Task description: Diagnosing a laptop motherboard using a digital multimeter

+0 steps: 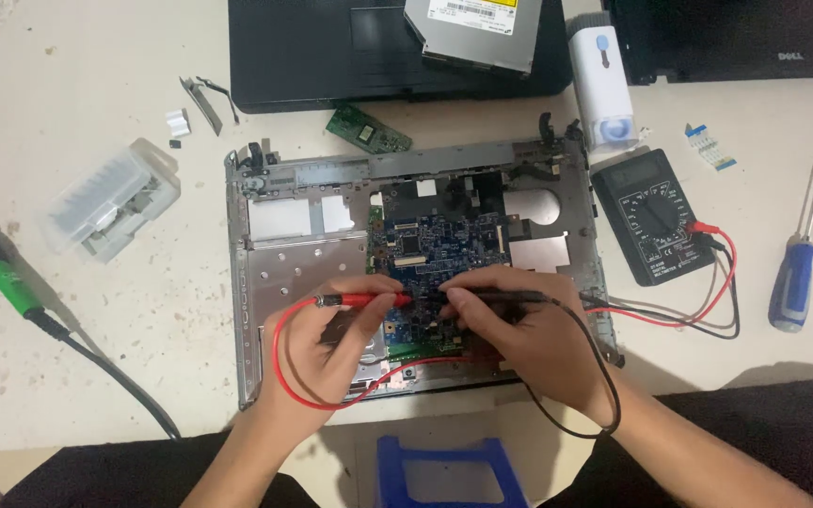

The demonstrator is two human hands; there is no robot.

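A person's left hand (336,339) pinches a red probe (359,300) and the right hand (510,325) grips a black probe (510,296), tips meeting on the blue circuit board (435,249) inside an opened laptop chassis (303,254); a black multimeter (653,216) lies at two o'clock, a blue-handled screwdriver (795,277) beyond it.

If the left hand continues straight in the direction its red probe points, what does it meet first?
The left hand aims its red probe rightward; it would probably first meet the right hand, whose fingertips are almost at the tip.
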